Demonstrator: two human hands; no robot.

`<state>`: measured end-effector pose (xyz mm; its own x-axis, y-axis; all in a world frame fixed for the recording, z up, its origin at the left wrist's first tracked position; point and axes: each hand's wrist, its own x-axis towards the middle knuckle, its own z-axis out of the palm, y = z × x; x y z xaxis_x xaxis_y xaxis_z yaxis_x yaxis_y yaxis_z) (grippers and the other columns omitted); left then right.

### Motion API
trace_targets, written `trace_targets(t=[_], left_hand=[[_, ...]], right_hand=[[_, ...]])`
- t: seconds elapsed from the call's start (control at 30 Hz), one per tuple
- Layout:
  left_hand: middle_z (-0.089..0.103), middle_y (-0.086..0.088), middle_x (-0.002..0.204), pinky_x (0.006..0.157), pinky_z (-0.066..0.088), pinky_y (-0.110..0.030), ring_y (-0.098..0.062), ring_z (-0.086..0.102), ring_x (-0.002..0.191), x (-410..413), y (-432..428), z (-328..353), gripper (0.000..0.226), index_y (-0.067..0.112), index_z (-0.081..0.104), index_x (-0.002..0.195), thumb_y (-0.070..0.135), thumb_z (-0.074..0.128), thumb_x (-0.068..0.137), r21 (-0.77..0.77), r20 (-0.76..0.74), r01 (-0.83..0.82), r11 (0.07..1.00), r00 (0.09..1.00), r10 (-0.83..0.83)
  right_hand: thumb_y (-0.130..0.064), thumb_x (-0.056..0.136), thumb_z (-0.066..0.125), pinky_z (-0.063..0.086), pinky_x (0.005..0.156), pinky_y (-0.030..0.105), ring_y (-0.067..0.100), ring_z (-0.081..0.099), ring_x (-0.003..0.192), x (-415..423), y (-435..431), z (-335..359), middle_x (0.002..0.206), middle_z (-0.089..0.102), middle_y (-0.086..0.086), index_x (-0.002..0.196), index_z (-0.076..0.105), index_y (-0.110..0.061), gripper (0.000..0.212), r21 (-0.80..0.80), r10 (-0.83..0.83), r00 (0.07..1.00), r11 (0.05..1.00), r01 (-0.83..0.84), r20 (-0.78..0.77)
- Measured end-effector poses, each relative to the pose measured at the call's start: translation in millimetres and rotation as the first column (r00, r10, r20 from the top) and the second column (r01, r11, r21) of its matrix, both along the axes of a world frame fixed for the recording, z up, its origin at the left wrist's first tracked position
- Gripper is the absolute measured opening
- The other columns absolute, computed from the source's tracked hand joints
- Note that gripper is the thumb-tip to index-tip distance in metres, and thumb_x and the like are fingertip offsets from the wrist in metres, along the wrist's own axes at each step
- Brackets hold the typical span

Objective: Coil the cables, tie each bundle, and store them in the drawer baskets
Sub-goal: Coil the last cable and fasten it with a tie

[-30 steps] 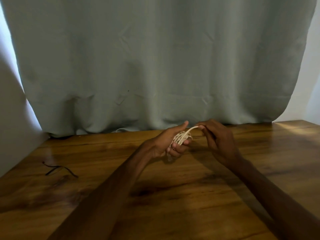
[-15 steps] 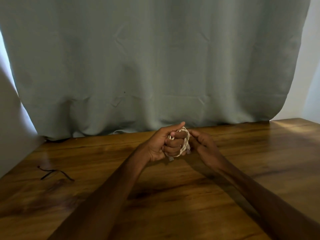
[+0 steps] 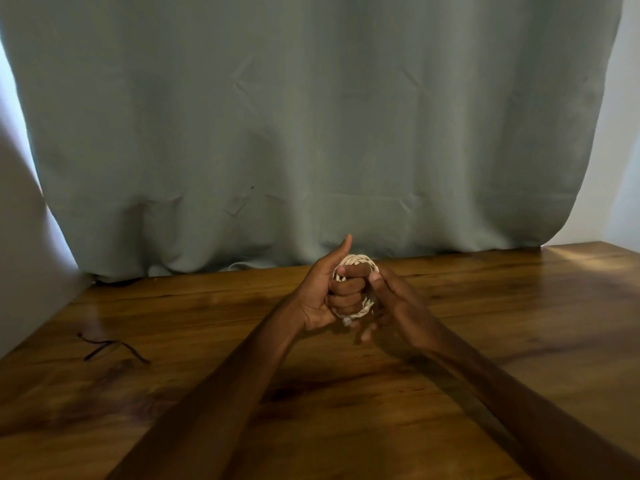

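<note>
A cream-white cable (image 3: 360, 260) is wound into a small coil around the curled fingers of my left hand (image 3: 322, 296), whose thumb points up. The coil is held above the wooden table (image 3: 485, 341) near its far edge. My right hand (image 3: 391, 299) is pressed against the coil's right side, its thumb and fingers pinching the cable there. A small plug end (image 3: 346, 321) pokes out below the coil. No drawer or basket is in view.
A thin dark tie or cord (image 3: 110, 348) lies loose on the table at the left. A grey-green curtain (image 3: 311, 133) hangs along the table's far edge. A pale wall (image 3: 620, 150) shows at the right.
One second ago my right hand pulled a loose end out from the coil. It has since come in against my left hand, and the end is wrapped onto the coil.
</note>
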<state>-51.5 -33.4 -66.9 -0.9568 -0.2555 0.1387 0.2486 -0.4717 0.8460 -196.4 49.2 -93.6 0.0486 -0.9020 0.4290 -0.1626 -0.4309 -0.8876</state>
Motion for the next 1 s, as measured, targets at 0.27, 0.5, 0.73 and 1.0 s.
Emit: trace_targets(t=[0.27,0.5,0.73,1.0], left_hand=[[0.027,0.009,0.035,0.035,0.028,-0.021,-0.006,0.028,0.029,-15,9,11,0.061,0.023,0.041,0.051,0.053,0.039,0.104,-0.141,0.170,-0.273,0.952,0.940,0.295],[0.043,0.001,0.042,0.049,0.039,-0.024,-0.015,0.042,0.040,-25,8,4,0.052,0.015,0.051,0.055,0.047,0.071,0.090,-0.389,0.214,-0.661,0.641,0.612,0.761],[0.054,0.004,0.044,0.041,0.033,-0.017,-0.013,0.047,0.034,-36,10,-2,0.036,0.009,0.063,0.063,0.032,0.064,0.091,-0.413,0.202,-0.857,0.308,0.243,0.949],[0.047,0.004,0.044,0.040,0.027,-0.017,-0.010,0.037,0.032,-24,-1,-7,0.034,0.011,0.056,0.060,0.023,0.056,0.092,-0.489,0.203,-0.838,0.242,0.160,0.966]], right_hand=[[-0.025,0.112,0.032,0.040,0.049,0.014,0.003,0.059,0.049,-8,-6,-4,0.066,0.065,0.003,0.113,0.060,-0.009,0.032,-0.178,-0.343,0.889,0.937,0.301,-0.303],[-0.031,0.112,0.033,0.039,0.058,0.015,-0.006,0.060,0.061,-19,-12,-6,0.070,0.058,-0.015,0.109,0.060,-0.014,0.032,-0.255,-0.454,0.753,0.891,0.376,-0.476],[-0.021,0.111,0.038,0.041,0.056,0.007,-0.012,0.061,0.062,-8,0,2,0.069,0.057,-0.017,0.099,0.052,-0.031,0.021,-0.210,-0.384,0.786,0.923,0.322,-0.485],[-0.024,0.111,0.040,0.054,0.067,0.042,0.037,0.071,0.085,-16,-1,-5,0.085,0.075,0.007,0.125,0.064,-0.032,0.030,0.084,-0.152,0.947,0.980,0.183,-0.283]])
